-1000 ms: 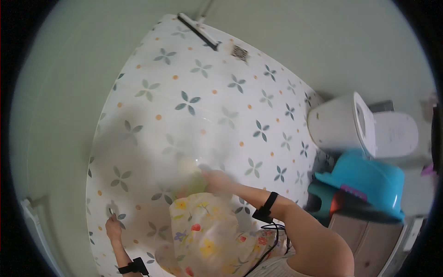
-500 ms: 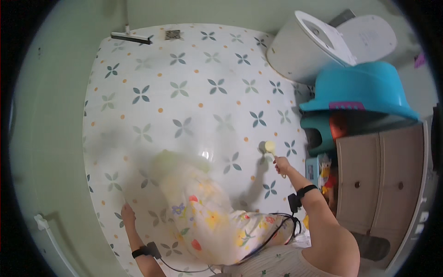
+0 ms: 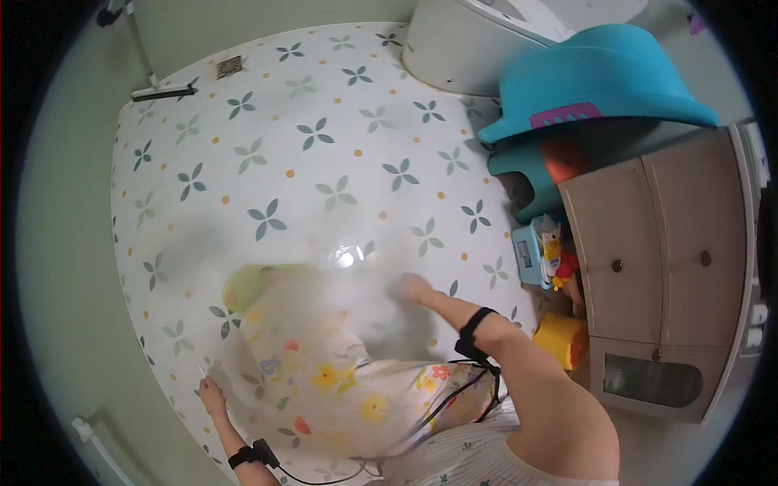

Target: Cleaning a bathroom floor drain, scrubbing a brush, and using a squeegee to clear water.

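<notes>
My right hand (image 3: 413, 289) is closed and blurred low over the patterned floor (image 3: 316, 134), in front of my knees. Half a second ago it gripped the handle of a brush with a round yellow head; that brush is now lost in the haze around the hand. My left hand (image 3: 212, 395) is closed at the lower left, near the left wall. A small pale tip shows above its fingers, too small to name. Flowered trousers (image 3: 324, 397) cover my bent legs, and a light green slipper (image 3: 241, 289) shows beyond them.
A floor squeegee (image 3: 162, 91) leans at the far left, beside a drain (image 3: 229, 66). Along the right stand a white toilet (image 3: 454, 50), an upturned blue tub (image 3: 600, 77) over a teal stool (image 3: 527, 174), a brown cabinet (image 3: 624, 235), a light blue box (image 3: 527, 255) and a yellow container (image 3: 559, 340).
My view has shifted toward the right. My right hand has swept leftward across the floor and blurred, and the brush no longer shows clearly. My left hand stays closed low at the left.
</notes>
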Demonstrator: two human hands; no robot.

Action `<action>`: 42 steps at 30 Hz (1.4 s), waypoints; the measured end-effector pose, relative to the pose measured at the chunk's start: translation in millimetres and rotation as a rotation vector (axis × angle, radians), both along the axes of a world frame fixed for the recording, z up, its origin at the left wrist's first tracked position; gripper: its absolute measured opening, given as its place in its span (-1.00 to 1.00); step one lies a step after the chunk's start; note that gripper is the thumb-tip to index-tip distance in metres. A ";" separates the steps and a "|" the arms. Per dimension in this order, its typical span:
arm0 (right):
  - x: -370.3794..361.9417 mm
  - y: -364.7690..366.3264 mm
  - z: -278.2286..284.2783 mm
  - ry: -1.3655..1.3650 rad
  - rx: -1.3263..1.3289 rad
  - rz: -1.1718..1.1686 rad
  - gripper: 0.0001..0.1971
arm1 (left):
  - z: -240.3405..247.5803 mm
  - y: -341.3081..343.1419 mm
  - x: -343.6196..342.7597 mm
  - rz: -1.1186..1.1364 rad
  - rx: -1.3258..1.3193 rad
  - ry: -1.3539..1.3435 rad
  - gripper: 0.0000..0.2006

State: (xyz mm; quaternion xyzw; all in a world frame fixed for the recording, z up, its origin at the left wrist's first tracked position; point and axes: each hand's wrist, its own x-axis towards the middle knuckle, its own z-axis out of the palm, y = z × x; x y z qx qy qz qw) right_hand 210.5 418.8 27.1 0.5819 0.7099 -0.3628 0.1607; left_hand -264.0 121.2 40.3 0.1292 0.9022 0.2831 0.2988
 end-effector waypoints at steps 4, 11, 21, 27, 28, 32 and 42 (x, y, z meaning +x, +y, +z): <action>16.6 10.0 -1.6 -0.112 0.088 -0.065 -0.66 | 3.8 13.0 8.6 0.036 0.082 -0.034 -0.71; 178.5 41.9 2.1 -0.076 0.099 -0.074 -0.65 | -16.2 32.3 17.6 -0.106 -0.032 0.154 -0.64; 139.4 76.9 10.6 -0.090 -0.037 -0.627 -0.61 | 35.9 67.3 69.0 -0.323 -0.178 0.285 -0.62; 149.4 69.4 -22.3 -0.071 -0.054 -0.330 -0.61 | 12.2 92.5 84.0 -0.324 -0.170 0.302 -0.63; 114.0 42.4 -29.9 0.009 0.305 -0.206 -0.63 | 10.3 91.1 81.0 -0.324 -0.181 0.369 -0.64; 151.3 85.8 -9.4 -0.281 0.036 -0.279 -0.66 | -0.5 130.6 81.5 -0.431 -0.172 0.319 -0.66; 164.7 121.4 13.2 -0.243 -0.119 -0.703 -0.59 | -22.0 187.6 107.4 -0.669 -0.346 0.394 -0.68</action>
